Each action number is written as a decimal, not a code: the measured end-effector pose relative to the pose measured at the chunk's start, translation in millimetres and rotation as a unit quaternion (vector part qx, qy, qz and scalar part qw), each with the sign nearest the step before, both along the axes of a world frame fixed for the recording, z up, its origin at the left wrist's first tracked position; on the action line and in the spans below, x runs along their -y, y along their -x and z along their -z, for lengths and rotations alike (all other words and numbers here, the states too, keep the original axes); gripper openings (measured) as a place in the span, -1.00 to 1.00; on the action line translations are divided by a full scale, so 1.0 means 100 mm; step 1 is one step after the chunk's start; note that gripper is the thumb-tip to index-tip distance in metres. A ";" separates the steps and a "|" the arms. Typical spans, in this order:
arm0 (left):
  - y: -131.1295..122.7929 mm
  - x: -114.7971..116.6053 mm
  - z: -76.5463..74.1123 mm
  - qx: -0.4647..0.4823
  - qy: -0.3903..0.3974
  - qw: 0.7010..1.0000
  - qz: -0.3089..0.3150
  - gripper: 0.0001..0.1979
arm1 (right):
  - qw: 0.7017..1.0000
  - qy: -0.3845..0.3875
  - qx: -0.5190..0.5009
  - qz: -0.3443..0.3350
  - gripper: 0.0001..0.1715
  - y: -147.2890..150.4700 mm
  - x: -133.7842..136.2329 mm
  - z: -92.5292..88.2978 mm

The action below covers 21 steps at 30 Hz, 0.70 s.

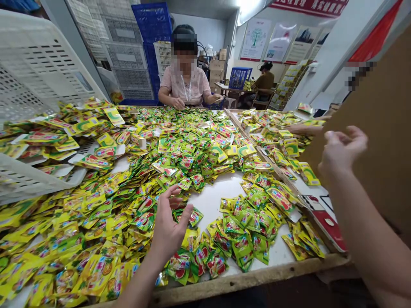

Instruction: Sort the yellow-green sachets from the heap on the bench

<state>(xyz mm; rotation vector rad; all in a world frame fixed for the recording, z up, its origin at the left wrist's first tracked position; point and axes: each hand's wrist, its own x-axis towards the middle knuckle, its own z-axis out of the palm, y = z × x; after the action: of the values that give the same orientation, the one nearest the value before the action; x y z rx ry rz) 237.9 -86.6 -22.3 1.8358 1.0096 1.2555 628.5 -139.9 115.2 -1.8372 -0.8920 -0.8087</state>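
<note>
My left hand (170,220) is over the heap of small packets, its fingers apart and thumb spread, with nothing seen in it. Just beyond its fingers lie green and yellow snack packets (144,218) with red fruit prints. My right hand (342,149) is raised at the right, in front of a large brown panel (369,128). Its fingers are loosely bent with a gap to the thumb, and no object shows in them. Between the hands, a smaller pile of green packets (242,233) rests on the white tabletop (213,194). Small flat yellow boxes (220,153) lie among the packets.
A tipped white plastic crate (41,55) at the left spills yellow boxes. A wooden divider (257,147) crosses the table, and a wooden edge (250,278) runs along its front. A red phone-like object (329,222) lies right. One co-worker (186,81) sits opposite; another forearm (303,129) reaches in right.
</note>
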 end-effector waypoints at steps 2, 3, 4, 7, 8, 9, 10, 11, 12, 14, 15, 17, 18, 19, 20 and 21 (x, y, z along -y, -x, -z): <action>-0.01 -0.01 0.02 -0.012 -0.012 1.000 0.001 -0.56 | 0.988 0.138 -0.047 -0.056 -0.52 0.09 -0.05 0.21; -0.02 -0.02 0.03 -0.018 -0.019 1.000 0.003 -0.56 | 0.970 0.219 -0.065 -0.087 -0.62 0.15 -0.10 0.36; -0.02 -0.03 0.04 -0.023 -0.026 0.999 0.004 -0.57 | 0.946 0.292 -0.081 -0.112 -0.72 0.22 -0.16 0.53; -0.03 -0.09 0.06 -0.041 -0.040 0.998 0.008 -0.61 | 0.881 0.441 -0.120 -0.122 -0.78 0.32 -0.38 0.97; -0.03 -0.11 0.07 -0.049 -0.042 0.998 0.011 -0.63 | 0.866 0.471 -0.128 -0.113 -0.77 0.32 -0.45 1.07; -0.02 -0.14 0.08 -0.058 -0.042 0.997 0.016 -0.66 | 0.854 0.492 -0.133 -0.103 -0.76 0.31 -0.51 1.14; -0.03 -0.16 0.09 -0.066 -0.045 0.997 0.022 -0.69 | 0.845 0.508 -0.137 -0.095 -0.75 0.29 -0.55 1.18; -0.03 -0.17 0.09 -0.073 -0.048 0.996 0.030 -0.72 | 0.838 0.520 -0.140 -0.090 -0.73 0.28 -0.58 1.20; -0.05 -0.17 0.10 -0.078 -0.052 0.995 0.039 -0.75 | 0.832 0.529 -0.143 -0.088 -0.71 0.27 -0.59 1.22; -0.14 -0.12 0.11 -0.085 -0.064 0.991 0.076 -0.79 | 0.825 0.537 -0.148 -0.092 -0.72 0.27 -0.57 1.23; -0.22 -0.07 0.11 -0.097 -0.070 0.987 0.111 -0.81 | 0.825 0.536 -0.151 -0.097 -0.72 0.29 -0.55 1.23; -0.42 0.07 0.08 -0.148 -0.079 0.967 0.194 -0.81 | 0.835 0.517 -0.154 -0.110 -0.74 0.36 -0.50 1.23; -0.55 0.15 0.06 -0.185 -0.084 0.952 0.230 -0.79 | 0.844 0.500 -0.155 -0.120 -0.75 0.40 -0.48 1.23; -0.68 0.24 0.04 -0.225 -0.086 0.937 0.253 -0.75 | 0.855 0.478 -0.155 -0.131 -0.78 0.44 -0.46 1.22; -0.82 0.31 0.02 -0.262 -0.088 0.925 0.260 -0.68 | 0.867 0.452 -0.155 -0.144 -0.82 0.49 -0.44 1.20; -0.94 0.38 0.00 -0.292 -0.085 0.916 0.260 -0.61 | 0.878 0.423 -0.158 -0.159 -0.86 0.53 -0.42 1.17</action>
<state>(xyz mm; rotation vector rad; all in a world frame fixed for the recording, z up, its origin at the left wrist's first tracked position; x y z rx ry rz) 332.1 -124.6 -22.4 2.4794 0.6240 0.4874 575.4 -97.5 -1.9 -2.3568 -1.4103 0.1540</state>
